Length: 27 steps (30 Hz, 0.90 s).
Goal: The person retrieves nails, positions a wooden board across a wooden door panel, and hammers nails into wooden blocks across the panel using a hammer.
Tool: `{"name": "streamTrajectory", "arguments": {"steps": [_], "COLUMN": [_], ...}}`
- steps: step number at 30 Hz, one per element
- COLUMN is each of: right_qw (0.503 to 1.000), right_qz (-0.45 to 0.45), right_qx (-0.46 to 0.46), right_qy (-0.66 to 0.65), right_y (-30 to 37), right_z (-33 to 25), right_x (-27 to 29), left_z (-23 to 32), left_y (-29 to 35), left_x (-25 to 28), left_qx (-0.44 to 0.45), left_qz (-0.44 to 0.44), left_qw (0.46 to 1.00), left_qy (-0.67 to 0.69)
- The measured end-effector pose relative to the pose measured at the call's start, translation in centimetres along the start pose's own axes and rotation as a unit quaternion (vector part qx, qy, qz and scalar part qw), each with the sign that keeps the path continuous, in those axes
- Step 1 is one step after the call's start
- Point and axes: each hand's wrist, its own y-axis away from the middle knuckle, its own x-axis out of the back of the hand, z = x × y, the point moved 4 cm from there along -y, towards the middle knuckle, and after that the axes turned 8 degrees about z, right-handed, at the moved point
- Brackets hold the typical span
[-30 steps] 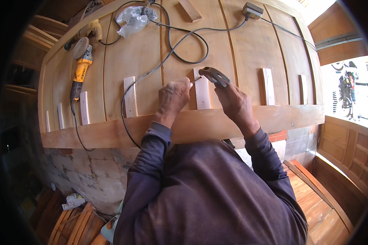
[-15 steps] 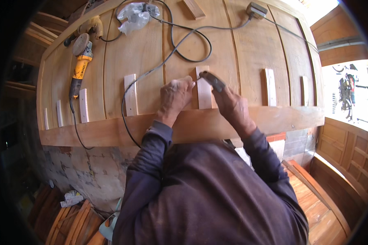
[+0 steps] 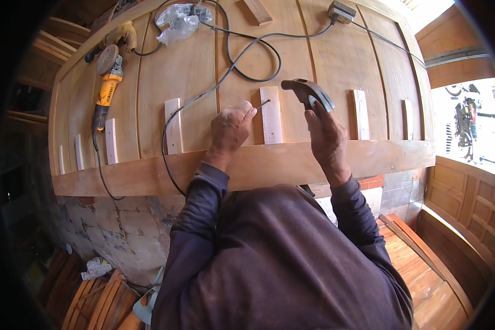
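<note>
My left hand (image 3: pixel 234 125) is closed, thumb and fingertips pinching a thin dark nail (image 3: pixel 264 104) that slants over a pale wooden strip (image 3: pixel 271 124). The nail's head points up and away from the fingers; where its tip rests I cannot tell. To the right of the strip, my right hand (image 3: pixel 329 135) grips a claw hammer (image 3: pixel 309 93). Its dark metal head is raised clear of the nail, and most of the handle is hidden in the fist. Beneath everything lies a large wooden panel (image 3: pixel 297 159) with long grooves.
Several similar strips, one of them a pale strip (image 3: pixel 361 115), stand along the panel's near edge. A yellow angle grinder (image 3: pixel 108 91) lies at left. Black cable (image 3: pixel 225 82) loops across to a socket box (image 3: pixel 341 12). A clear plastic bag (image 3: pixel 181 25) sits at the far side.
The hammer has lifted off the nail and swung up to the right with my right hand. My left hand holds nearly the same place, and the nail's head is now exposed.
</note>
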Motion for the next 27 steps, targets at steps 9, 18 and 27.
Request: {"name": "streamTrajectory", "arguments": {"steps": [9,18,27], "right_qw": [0.999,0.989,0.992], "right_qz": [-0.029,-0.095,-0.048], "right_qx": [-0.005,0.106,0.108], "right_qy": [-0.03,0.051,0.043], "right_y": [-0.1,-0.2,-0.6], "right_z": [-0.3,-1.1,-2.7], "right_x": [-1.5,-2.4,-1.7], "left_z": [0.9,1.1,0.6], "left_y": [-0.2,-0.5,-0.5], "left_x": [0.0,0.1,-0.1], "left_qx": [-0.032,-0.016,-0.014], "left_qz": [0.006,-0.013,-0.021], "left_qw": [0.999,0.999,0.999], "left_qy": [-0.021,-0.036,-0.047]}}
